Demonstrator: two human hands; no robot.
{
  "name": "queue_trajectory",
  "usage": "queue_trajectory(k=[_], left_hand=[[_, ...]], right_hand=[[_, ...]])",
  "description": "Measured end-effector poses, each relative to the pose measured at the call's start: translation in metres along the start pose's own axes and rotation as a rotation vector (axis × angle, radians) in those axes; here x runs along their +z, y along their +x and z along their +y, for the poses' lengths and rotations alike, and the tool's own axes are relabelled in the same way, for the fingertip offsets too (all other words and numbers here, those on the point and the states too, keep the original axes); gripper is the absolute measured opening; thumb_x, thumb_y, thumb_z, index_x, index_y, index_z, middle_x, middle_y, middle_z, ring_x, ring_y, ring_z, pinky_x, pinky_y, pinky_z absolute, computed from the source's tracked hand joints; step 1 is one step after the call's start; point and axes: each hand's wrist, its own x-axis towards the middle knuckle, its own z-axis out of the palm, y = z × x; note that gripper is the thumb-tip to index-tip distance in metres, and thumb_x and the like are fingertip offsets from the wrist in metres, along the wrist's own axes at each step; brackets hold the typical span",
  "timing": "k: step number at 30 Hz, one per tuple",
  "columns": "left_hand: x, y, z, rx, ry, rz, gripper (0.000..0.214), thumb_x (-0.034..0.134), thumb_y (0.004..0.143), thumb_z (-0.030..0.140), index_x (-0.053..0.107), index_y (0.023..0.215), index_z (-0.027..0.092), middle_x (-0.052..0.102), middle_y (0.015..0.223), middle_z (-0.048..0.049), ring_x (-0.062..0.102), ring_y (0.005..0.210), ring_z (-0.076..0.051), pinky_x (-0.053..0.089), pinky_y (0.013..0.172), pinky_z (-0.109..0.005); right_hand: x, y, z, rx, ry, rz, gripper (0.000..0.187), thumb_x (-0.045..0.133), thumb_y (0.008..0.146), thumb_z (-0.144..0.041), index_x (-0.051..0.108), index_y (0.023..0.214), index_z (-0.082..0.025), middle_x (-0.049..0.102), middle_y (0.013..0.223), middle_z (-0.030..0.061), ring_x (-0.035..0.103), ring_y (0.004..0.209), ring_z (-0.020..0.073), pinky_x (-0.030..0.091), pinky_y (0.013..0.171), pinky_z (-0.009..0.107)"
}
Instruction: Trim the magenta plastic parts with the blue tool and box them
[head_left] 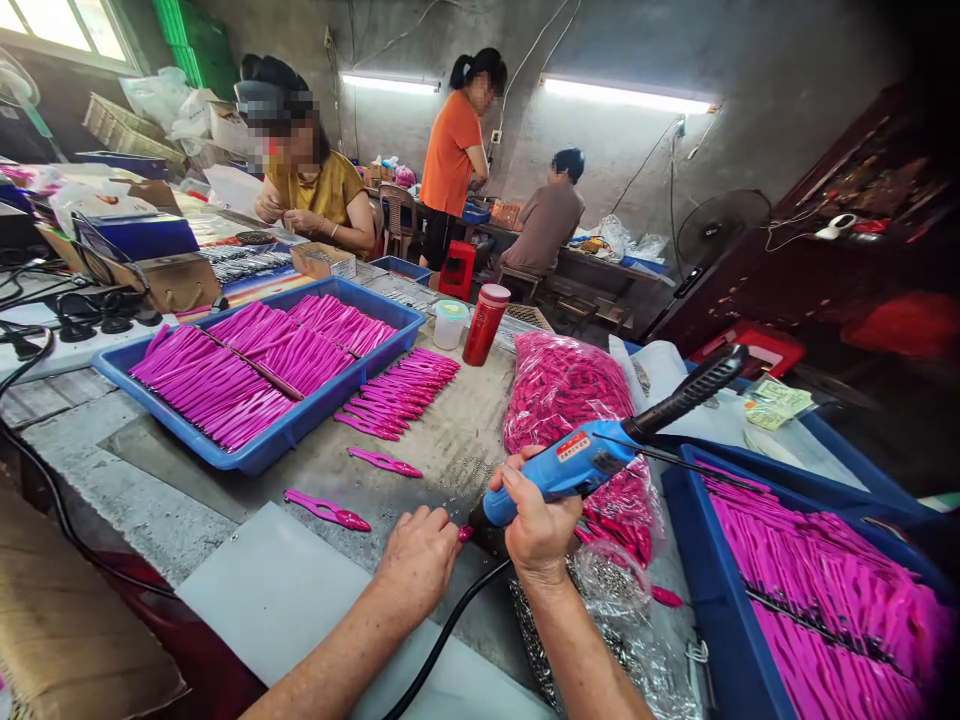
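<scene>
My right hand [544, 525] is wrapped round a blue electric screwdriver [564, 465], tilted with its nose down to the left and its black tail end up to the right. My left hand [421, 550] is closed on a pink plastic piece [466, 533], whose tip shows right at the screwdriver's nose. The rest of that piece is hidden by my fingers. Just beyond lie single pink slotted pieces [384, 461] and a row of more such pieces [405, 392]. Small metal bits [457, 480] are scattered on the tabletop near my left hand.
Blue trays [251, 460] of pink pieces stand at left and right. A clear bag of red-pink parts [574, 395] sits beyond my right hand, near a red bottle [487, 325] and lidded cup [450, 325]. A black cord [442, 650] crosses the white board [277, 590]. Three people are beyond.
</scene>
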Motion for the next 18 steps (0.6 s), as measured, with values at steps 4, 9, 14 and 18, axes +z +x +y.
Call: queue_trajectory(k=[4, 9, 14, 18], left_hand=[[0.002, 0.000, -0.001, -0.002, -0.038, 0.016, 0.025, 0.042, 0.093, 0.021, 0.066, 0.087, 0.019, 0.064, 0.089, -0.0058, 0.056, 0.088, -0.021, 0.042, 0.072, -0.033], [0.003, 0.002, 0.000, -0.002, -0.051, 0.009, 0.024, 0.043, 0.092, 0.021, 0.066, 0.088, 0.019, 0.064, 0.089, -0.0063, 0.056, 0.090, -0.022, 0.042, 0.073, -0.033], [0.001, 0.002, 0.002, -0.027, -0.044, -0.022, 0.024, 0.043, 0.092, 0.021, 0.067, 0.088, 0.019, 0.064, 0.090, -0.0068, 0.057, 0.090, -0.022, 0.042, 0.074, -0.034], [-0.001, 0.002, 0.003, -0.043, -0.072, -0.023, 0.025, 0.044, 0.092, 0.022, 0.068, 0.089, 0.019, 0.065, 0.090, -0.0066, 0.056, 0.090, -0.022, 0.043, 0.074, -0.034]], right_hand=[[0.004, 0.000, -0.004, 0.000, -0.011, -0.005, 0.034, 0.072, 0.060, -0.031, 0.051, 0.083, -0.017, 0.055, 0.060, -0.0040, 0.053, 0.045, 0.0131, 0.045, 0.048, 0.027], [0.013, 0.000, 0.001, 0.017, -0.121, 0.012, 0.035, 0.070, 0.056, -0.034, 0.051, 0.081, -0.018, 0.055, 0.059, -0.0038, 0.051, 0.044, 0.0129, 0.044, 0.046, 0.027], [0.019, 0.007, 0.019, 0.031, -0.269, -0.065, 0.030, 0.066, 0.059, -0.035, 0.049, 0.079, -0.019, 0.052, 0.059, -0.0041, 0.048, 0.046, 0.0124, 0.042, 0.047, 0.027], [0.028, 0.013, 0.022, 0.010, -0.413, -0.144, 0.022, 0.061, 0.061, -0.033, 0.048, 0.074, -0.020, 0.048, 0.056, -0.0053, 0.043, 0.046, 0.0110, 0.037, 0.046, 0.025]])
